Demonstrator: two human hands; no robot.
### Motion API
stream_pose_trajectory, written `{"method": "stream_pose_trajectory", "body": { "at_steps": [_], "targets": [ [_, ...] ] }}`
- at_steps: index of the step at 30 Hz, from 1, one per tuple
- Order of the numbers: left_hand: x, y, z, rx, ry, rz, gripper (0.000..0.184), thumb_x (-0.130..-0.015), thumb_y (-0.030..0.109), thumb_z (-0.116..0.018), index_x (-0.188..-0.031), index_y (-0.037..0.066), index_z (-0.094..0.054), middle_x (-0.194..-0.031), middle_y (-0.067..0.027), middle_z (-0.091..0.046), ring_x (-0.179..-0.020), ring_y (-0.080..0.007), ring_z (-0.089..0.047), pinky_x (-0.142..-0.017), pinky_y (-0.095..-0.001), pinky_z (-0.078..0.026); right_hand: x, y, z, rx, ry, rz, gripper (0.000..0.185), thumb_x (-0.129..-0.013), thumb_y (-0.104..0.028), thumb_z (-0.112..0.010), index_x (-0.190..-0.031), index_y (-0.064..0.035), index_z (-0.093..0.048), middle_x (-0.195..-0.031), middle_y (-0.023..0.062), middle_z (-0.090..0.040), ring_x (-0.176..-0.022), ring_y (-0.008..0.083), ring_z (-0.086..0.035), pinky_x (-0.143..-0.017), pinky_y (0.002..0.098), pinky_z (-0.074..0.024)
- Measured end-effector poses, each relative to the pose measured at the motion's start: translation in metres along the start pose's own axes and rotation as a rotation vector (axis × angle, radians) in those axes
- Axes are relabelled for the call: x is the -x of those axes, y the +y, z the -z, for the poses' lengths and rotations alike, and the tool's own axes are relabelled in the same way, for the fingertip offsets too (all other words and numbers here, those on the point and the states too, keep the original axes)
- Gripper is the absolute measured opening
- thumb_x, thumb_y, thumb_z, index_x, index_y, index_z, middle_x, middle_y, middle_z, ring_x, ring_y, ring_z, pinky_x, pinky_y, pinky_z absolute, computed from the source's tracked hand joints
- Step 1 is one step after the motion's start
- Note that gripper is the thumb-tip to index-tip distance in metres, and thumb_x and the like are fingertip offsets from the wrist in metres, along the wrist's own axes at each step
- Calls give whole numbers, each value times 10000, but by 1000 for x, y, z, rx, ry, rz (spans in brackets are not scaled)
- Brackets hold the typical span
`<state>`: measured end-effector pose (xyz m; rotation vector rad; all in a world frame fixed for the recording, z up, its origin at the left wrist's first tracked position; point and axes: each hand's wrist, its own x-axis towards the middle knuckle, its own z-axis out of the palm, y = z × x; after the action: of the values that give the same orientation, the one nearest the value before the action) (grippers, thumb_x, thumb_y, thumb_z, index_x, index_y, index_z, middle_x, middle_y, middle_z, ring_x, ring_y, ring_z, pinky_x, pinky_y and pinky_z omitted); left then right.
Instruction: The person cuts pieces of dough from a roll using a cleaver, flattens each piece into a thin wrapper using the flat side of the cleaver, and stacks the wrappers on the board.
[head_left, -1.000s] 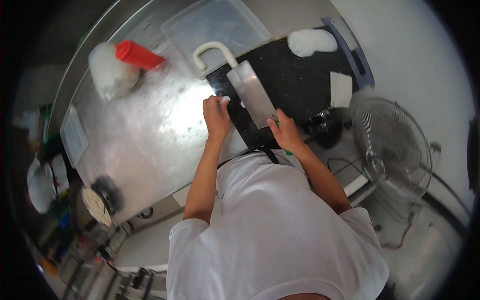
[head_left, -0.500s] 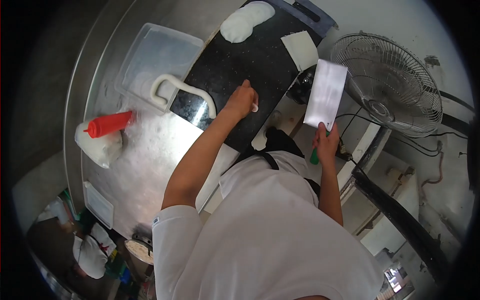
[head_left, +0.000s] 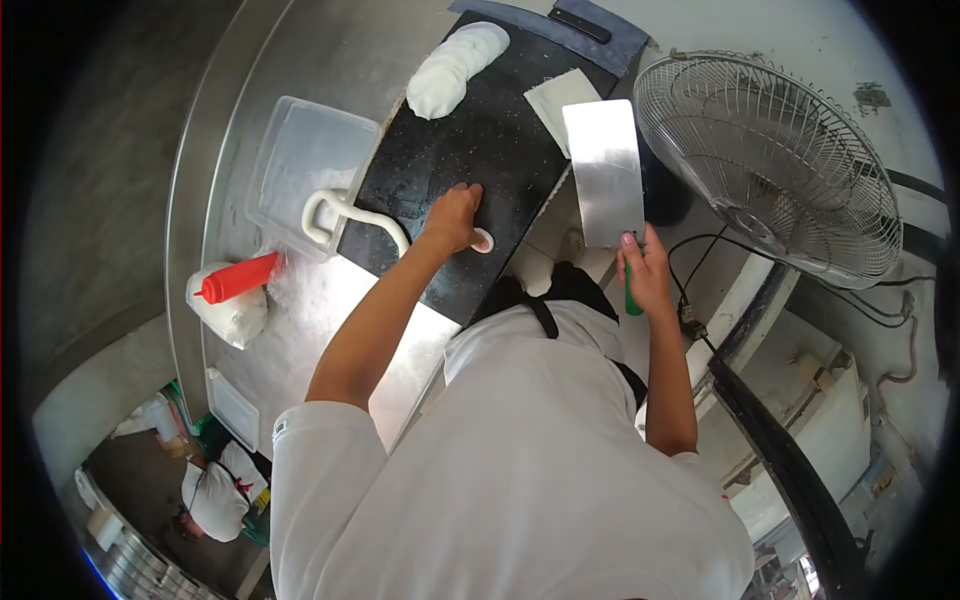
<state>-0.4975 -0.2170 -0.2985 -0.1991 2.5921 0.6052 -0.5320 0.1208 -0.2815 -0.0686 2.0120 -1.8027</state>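
Dough piece (head_left: 483, 241) on black board (head_left: 520, 140), beside/under left hand (head_left: 457, 217) (can't tell if gripping), looks light, soft, easily dented, so take its rim; right hand (head_left: 648, 268) grips cleaver (head_left: 607, 170) by handle (head_left: 633, 292).

1 view, taken from a head-worn camera through a wide fisheye, corners blacked out. Pitched steeply down, faced forward over the white shirt (head_left: 520, 470), which is framed nearest, bottom centre. Left hand (head_left: 457, 218) is caught near mid-frame over the black board (head_left: 520, 150); right hand (head_left: 645, 270) is placed right of centre. Steel table (head_left: 310, 335) is cut diagonally at left; fan (head_left: 790, 170) is included upper right; background person (head_left: 220, 500) is shown small, lower left.
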Motion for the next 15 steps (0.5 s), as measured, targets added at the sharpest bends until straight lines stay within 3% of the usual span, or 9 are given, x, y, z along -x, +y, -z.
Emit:
{"method": "stream_pose_trajectory", "body": {
  "at_steps": [2,5,6,9,11,12,15],
  "targets": [
    [0,-7,8,-56,-53,-127,514,-653,233,-930,-981,54,-579,-983,-143,-620,-1005,-382,-639,-850,-459,-517,-16,17,3,64,0,176,272,-1088,-287,-526,-1057,-25,-594,-652,1,-525,-522,88,-490,-487,275,-412],
    [-10,11,14,110,38,-52,495,-763,416,-836,-1034,71,-607,-971,-122,-601,-1007,-339,-618,-873,-445,-493,-29,24,7,197,42,58,328,-1080,-327,-545,-1039,-13,-628,-674,9,-546,-539,107,-517,-503,299,-428],
    [-13,22,5,164,227,-98,617,-783,527,-787,-1196,101,-618,-1148,-149,-599,-1155,-336,-564,-994,-477,-439,-32,19,3,170,83,4,342,-1075,-338,-555,-1029,-9,-635,-678,13,-552,-542,110,-523,-506,302,-433],
    [-26,35,-42,107,508,-253,828,-780,583,-764,-1437,144,-519,-1465,-194,-474,-1400,-372,-411,-1151,-527,-311,-47,6,-21,116,202,-99,380,-1061,-367,-581,-998,2,-650,-689,23,-569,-549,111,-535,-512,306,-445],
    [-22,35,-52,-39,389,-248,947,-768,626,-746,-1533,173,-420,-1600,-190,-316,-1503,-378,-257,-1210,-553,-193,-62,14,-25,125,261,-105,401,-1054,-381,-592,-978,7,-655,-697,26,-581,-553,98,-535,-514,299,-451],
    [-22,36,-53,-110,327,-245,1007,-762,648,-737,-1580,188,-371,-1667,-188,-237,-1554,-381,-179,-1239,-566,-133,-72,8,-25,231,264,-58,446,-1047,-406,-592,-978,29,-658,-749,132,-665,-599,232,-633,-580,386,-501],
    [-19,34,-33,-53,150,-224,1102,-712,694,-738,-1609,206,-323,-1701,-166,-178,-1585,-361,-105,-1260,-554,-85,-112,65,-19,625,288,57,509,-1037,-438,-605,-865,40,-590,-707,158,-623,-640,288,-610,-629,420,-496]
  ]
}}
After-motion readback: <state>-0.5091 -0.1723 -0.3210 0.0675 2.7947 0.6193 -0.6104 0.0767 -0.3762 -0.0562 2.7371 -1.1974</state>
